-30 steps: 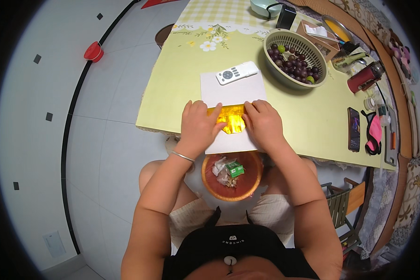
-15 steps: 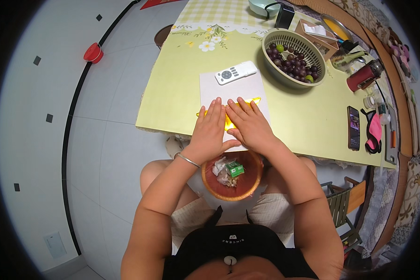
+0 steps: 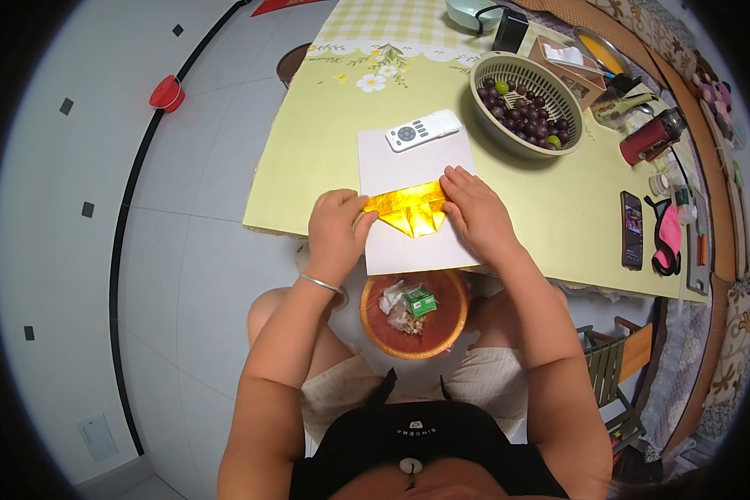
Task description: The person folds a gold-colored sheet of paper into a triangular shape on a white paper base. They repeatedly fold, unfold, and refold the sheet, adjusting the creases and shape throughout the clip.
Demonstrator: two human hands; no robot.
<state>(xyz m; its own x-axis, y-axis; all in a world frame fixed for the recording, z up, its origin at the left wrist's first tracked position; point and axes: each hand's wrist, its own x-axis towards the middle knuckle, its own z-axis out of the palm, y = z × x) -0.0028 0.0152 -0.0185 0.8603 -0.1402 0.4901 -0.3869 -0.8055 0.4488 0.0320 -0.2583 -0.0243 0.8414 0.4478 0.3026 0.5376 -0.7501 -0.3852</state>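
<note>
Left grip (image 3: 336,231) pinches one end of the folded gold foil (image 3: 407,206), right grip (image 3: 480,215) the other, over white paper (image 3: 417,255).

We cannot see the ends of the foil (image 3: 408,200), which the left hand (image 3: 335,233) and right hand (image 3: 482,215) cover, nor can we count its layers. The right hand also hides part of the edge of the sheet (image 3: 392,162). The upper edge of the view cuts off the surface (image 3: 308,167) and the bowl (image 3: 468,15). We find the display on the phone (image 3: 632,232) too small to make out, and the surface hides part of a round brown thing (image 3: 291,65) that we cannot name
</note>
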